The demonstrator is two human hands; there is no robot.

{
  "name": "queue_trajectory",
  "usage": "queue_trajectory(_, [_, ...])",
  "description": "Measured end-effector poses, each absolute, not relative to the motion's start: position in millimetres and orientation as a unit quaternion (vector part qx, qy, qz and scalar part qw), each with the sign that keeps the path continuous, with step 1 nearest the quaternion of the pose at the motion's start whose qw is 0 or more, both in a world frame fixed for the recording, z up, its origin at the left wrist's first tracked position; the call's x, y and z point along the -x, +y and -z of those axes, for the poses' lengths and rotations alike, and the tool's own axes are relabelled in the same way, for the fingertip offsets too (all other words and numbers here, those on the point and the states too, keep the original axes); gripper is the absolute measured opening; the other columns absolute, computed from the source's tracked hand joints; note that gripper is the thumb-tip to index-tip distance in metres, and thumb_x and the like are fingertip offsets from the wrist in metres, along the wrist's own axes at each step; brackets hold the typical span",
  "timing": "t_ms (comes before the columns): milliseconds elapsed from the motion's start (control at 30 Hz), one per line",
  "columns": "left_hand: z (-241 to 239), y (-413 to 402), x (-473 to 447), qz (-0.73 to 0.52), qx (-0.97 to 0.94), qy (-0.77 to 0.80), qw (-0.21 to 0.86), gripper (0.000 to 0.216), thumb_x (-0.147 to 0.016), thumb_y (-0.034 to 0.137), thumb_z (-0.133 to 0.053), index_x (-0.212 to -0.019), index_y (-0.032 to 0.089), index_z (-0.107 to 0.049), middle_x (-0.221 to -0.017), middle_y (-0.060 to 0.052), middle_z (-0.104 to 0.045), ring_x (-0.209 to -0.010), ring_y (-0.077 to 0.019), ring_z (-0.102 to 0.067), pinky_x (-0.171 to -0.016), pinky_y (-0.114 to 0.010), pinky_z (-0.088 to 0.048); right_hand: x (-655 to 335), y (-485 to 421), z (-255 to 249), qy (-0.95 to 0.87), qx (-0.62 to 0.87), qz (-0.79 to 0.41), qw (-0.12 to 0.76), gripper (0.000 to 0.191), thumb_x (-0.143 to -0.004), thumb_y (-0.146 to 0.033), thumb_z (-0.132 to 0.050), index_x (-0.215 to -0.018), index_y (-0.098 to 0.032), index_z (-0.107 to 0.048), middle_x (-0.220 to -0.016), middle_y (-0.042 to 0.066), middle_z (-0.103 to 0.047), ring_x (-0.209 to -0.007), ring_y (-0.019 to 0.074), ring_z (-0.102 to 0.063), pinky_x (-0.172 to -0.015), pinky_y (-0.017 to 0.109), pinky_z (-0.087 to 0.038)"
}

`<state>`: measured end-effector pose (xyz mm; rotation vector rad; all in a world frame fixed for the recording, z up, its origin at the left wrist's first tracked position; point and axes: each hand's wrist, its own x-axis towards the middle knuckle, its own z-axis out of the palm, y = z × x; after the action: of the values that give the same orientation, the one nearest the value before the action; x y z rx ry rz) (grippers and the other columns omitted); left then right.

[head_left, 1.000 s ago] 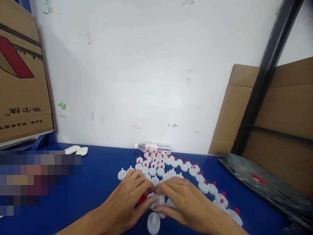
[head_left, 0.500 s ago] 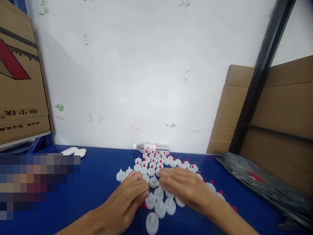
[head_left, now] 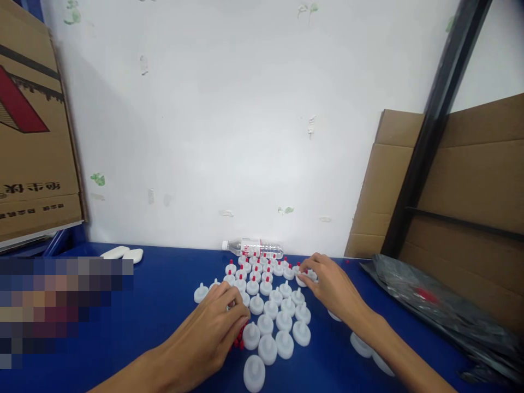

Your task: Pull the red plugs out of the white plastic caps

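My left hand (head_left: 215, 325) rests over the table with its fingers curled in. Small red tip caps (head_left: 239, 341) lie just beneath it, and what its fingertips hold is hidden. At the back right of the group my right hand (head_left: 333, 284) has thumb and forefinger closed round a white nozzle lid (head_left: 302, 280) with a red tip. Between the hands stand several white nozzle lids without red tips (head_left: 284, 321), spouts upward. Behind them, several lids wear red tips (head_left: 252, 285). More bare lids (head_left: 201, 293) stand left of my left hand, partly covered.
A clear plastic bottle (head_left: 262, 248) lies on its side against the wall. Two white objects (head_left: 133, 255) lie at the back left of the blue table (head_left: 164, 289). Dark plastic bags (head_left: 434, 305) and cardboard (head_left: 380, 180) are at the right, a printed carton (head_left: 36, 153) at the left.
My right hand has moved right and away from me, from beside my left hand to the back right lids, uncovering bare lids in the middle. My left hand has stayed nearly in place.
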<state>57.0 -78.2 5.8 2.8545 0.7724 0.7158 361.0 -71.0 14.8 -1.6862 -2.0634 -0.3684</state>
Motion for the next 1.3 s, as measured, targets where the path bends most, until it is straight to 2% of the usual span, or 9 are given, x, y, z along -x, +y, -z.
queue_trajectory(133, [-4,-77,-57,-0.227,-0.934,0.271,0.046,0.022,-0.102,0.010,-0.045,-0.110,0.024,-0.061,-0.105,-0.004,-0.062,-0.099,-0.0234,-0.051,-0.091,-0.041,-0.041,-362,-69,-12,-0.756,0.613,0.118,0.196,0.014,-0.095,-0.027,-0.059,-0.092,-0.023,-0.072,-0.082,0.003,-0.071,-0.078,0.0230,-0.068,-0.069,0.032,-0.045])
queue_trajectory(233, [-2,-76,-57,-0.238,-0.929,0.281,0.044,0.020,-0.101,0.011,-0.050,-0.112,0.024,-0.061,-0.101,-0.003,-0.065,-0.098,-0.0235,-0.052,-0.090,-0.040,-0.040,-367,-67,-13,-0.752,0.617,0.130,0.192,0.026,-0.101,-0.033,-0.049,-0.103,-0.022,-0.073,-0.093,0.007,-0.074,-0.087,0.0252,-0.068,-0.076,0.035,-0.045])
queue_trajectory(367, [3,-70,-57,-0.253,-0.922,0.291,0.041,0.014,-0.102,0.015,-0.053,-0.099,0.022,-0.064,-0.093,-0.001,-0.066,-0.093,-0.0232,-0.054,-0.088,-0.041,-0.039,-375,-64,-9,-0.748,0.622,0.147,0.181,0.041,-0.106,-0.043,-0.037,-0.113,-0.021,-0.071,-0.105,0.011,-0.074,-0.102,0.0306,-0.064,-0.086,0.041,-0.043])
queue_trajectory(567, [11,-62,-55,-0.265,-0.921,0.281,0.039,0.012,-0.101,0.019,-0.055,-0.103,0.024,-0.066,-0.100,-0.003,-0.064,-0.096,-0.0236,-0.052,-0.086,-0.039,-0.041,-371,-66,1,-0.772,0.597,0.141,0.166,0.054,-0.108,-0.049,-0.028,-0.098,-0.025,-0.075,-0.089,0.007,-0.076,-0.102,0.0304,-0.066,-0.092,0.045,-0.042])
queue_trajectory(767, [1,-71,-54,-0.307,-0.904,0.293,0.047,0.021,-0.104,0.018,-0.044,-0.112,0.024,-0.062,-0.106,-0.004,-0.061,-0.099,-0.0238,-0.050,-0.089,-0.041,-0.042,-360,-74,-24,-0.750,0.595,0.166,0.235,0.038,-0.104,-0.050,-0.042,-0.103,-0.023,-0.069,-0.096,0.007,-0.073,-0.092,0.0264,-0.068,-0.088,0.041,-0.046])
queue_trajectory(933, [-3,-78,-56,-0.337,-0.901,0.270,0.046,0.017,-0.103,0.018,-0.048,-0.118,0.024,-0.054,-0.108,-0.004,-0.059,-0.101,-0.0239,-0.048,-0.090,-0.041,-0.040,-324,-100,-27,-0.833,0.445,0.125,0.305,0.018,-0.104,-0.031,-0.046,-0.114,-0.023,-0.058,-0.108,0.006,-0.070,-0.095,0.0209,-0.066,-0.083,0.033,-0.048])
queue_trajectory(1000, [-3,-80,-57,-0.334,-0.905,0.258,0.045,0.011,-0.101,0.019,-0.053,-0.112,0.023,-0.053,-0.103,-0.003,-0.059,-0.096,-0.0235,-0.048,-0.088,-0.040,-0.039,-305,-111,-22,-0.884,0.347,0.121,0.289,0.017,-0.103,-0.028,-0.051,-0.118,-0.021,-0.054,-0.105,0.006,-0.070,-0.094,0.0201,-0.065,-0.084,0.033,-0.048])
queue_trajectory(1100, [-3,-83,-58,-0.308,-0.922,0.228,0.050,0.004,-0.100,0.022,-0.055,-0.099,0.022,-0.052,-0.095,-0.002,-0.057,-0.089,-0.0222,-0.047,-0.081,-0.036,-0.038,-285,-123,-15,-0.909,0.267,0.140,0.287,0.011,-0.102,-0.029,-0.055,-0.106,-0.019,-0.053,-0.089,0.003,-0.069,-0.080,0.0175,-0.063,-0.077,0.030,-0.047])
queue_trajectory(1300, [-4,-86,-55,-0.263,-0.951,0.144,0.078,0.021,-0.104,0.015,-0.035,-0.085,0.020,-0.044,-0.084,-0.002,-0.055,-0.080,-0.0194,-0.045,-0.073,-0.035,-0.037,-277,-126,-16,-0.907,0.228,0.184,0.303,0.010,-0.102,-0.024,-0.054,-0.093,-0.018,-0.053,-0.082,0.000,-0.068,-0.074,0.0137,-0.059,-0.073,0.029,-0.045])
